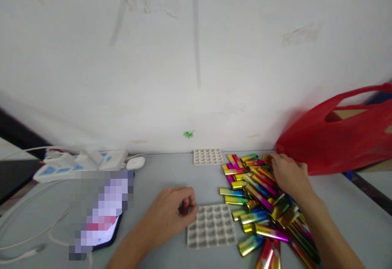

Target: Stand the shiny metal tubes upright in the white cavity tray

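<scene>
A heap of shiny rainbow-coloured lighter cases (pixel 260 203) lies on the grey table at the right. My right hand (pixel 288 174) rests on the far part of the heap, fingers curled over the cases. A white tray with a grid of round holes (pixel 212 226) sits near the table's front. My left hand (pixel 171 212) is at the tray's left edge, fingers pinched on a small dark reddish piece that is mostly hidden. A second white grid tray (pixel 208 156) lies by the wall.
A red plastic bag (pixel 337 138) over a cardboard box stands at the right by the wall. A white power strip (pixel 79 163) with cables, a white earbud case (pixel 135 163) and a phone (pixel 104 220) are at the left. A white wall closes the back.
</scene>
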`<state>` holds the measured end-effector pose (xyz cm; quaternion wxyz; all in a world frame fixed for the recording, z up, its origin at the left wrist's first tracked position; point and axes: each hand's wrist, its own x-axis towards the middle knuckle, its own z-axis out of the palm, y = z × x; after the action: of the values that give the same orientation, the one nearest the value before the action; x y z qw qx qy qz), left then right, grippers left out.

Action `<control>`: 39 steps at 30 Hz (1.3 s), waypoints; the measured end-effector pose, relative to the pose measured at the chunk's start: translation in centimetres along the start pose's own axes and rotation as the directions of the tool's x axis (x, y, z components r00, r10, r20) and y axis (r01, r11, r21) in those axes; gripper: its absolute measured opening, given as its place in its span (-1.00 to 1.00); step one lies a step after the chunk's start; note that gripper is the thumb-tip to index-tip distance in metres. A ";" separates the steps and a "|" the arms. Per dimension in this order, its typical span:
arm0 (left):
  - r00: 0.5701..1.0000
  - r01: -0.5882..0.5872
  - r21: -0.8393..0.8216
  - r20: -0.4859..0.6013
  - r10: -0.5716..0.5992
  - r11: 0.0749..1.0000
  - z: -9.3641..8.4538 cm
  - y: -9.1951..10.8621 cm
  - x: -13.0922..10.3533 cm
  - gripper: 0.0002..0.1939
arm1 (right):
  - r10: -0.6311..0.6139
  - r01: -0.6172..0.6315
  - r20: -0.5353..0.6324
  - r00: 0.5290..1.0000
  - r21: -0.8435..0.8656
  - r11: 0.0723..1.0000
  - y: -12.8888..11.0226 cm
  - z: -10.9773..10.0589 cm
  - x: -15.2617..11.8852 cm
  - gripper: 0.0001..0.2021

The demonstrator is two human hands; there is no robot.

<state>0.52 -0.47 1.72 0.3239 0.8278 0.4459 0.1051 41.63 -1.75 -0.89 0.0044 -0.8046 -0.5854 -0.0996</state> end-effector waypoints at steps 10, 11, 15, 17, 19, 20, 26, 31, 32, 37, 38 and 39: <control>1.000 0.009 0.012 0.005 -0.009 1.000 0.0 0.0 0.0 -0.85 | 0.024 -0.017 -0.070 0.997 0.105 0.994 2.3 1.5 1.1 -0.53; 1.000 0.010 0.013 0.005 -0.010 1.000 0.0 0.0 0.0 -0.86 | 0.031 -0.022 -0.077 0.997 0.112 0.993 2.5 1.7 1.2 -0.54; 1.000 0.004 0.009 -0.002 -0.004 1.000 0.1 0.0 0.0 -0.87 | 0.068 -0.055 -0.100 0.993 0.130 0.990 2.8 2.4 1.6 -0.56; 1.000 0.002 0.011 -0.005 -0.002 1.000 0.1 -0.1 0.0 -0.87 | 0.076 -0.060 -0.105 0.992 0.141 0.988 2.9 2.8 1.6 -0.57; 1.000 0.007 0.013 -0.001 -0.007 1.000 0.1 -0.1 0.0 -0.86 | 0.074 -0.057 -0.108 0.991 0.155 0.986 2.9 3.1 1.6 -0.57; 1.000 0.009 0.014 0.000 -0.009 1.000 0.1 -0.1 0.1 -0.86 | 0.075 -0.057 -0.110 0.991 0.162 0.985 2.9 3.3 1.6 -0.58; 1.000 0.010 0.017 0.004 -0.010 1.000 0.1 -0.1 0.1 -0.85 | 0.082 -0.047 -0.144 0.986 0.230 0.972 2.9 3.7 1.7 -0.70; 1.000 0.002 0.028 -0.010 -0.002 1.000 0.1 -0.1 -0.1 -0.84 | 0.087 -0.029 -0.178 0.980 0.306 0.952 3.0 3.3 2.0 -0.74; 1.000 0.003 0.029 -0.011 -0.002 1.000 0.1 -0.1 -0.1 -0.85 | 0.094 -0.028 -0.187 0.978 0.328 0.944 3.0 3.1 2.1 -0.73; 1.000 0.012 0.008 0.016 -0.012 1.000 0.0 0.1 -0.2 -0.85 | 0.160 -0.042 -0.208 0.965 0.478 0.877 4.0 1.2 2.4 -0.64; 1.000 0.015 0.009 0.012 -0.015 1.000 0.0 0.1 -0.2 -0.85 | 0.173 -0.053 -0.194 0.966 0.504 0.862 4.4 0.7 2.3 -0.62; 1.000 0.017 0.013 0.007 -0.017 1.000 0.0 0.1 -0.1 -0.85 | 0.177 -0.059 -0.177 0.968 0.526 0.848 4.8 0.2 2.2 -0.62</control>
<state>0.51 -0.62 1.85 0.3212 0.8264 0.4522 0.0966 46.79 -1.20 -0.17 0.2907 -0.7923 -0.5358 -0.0259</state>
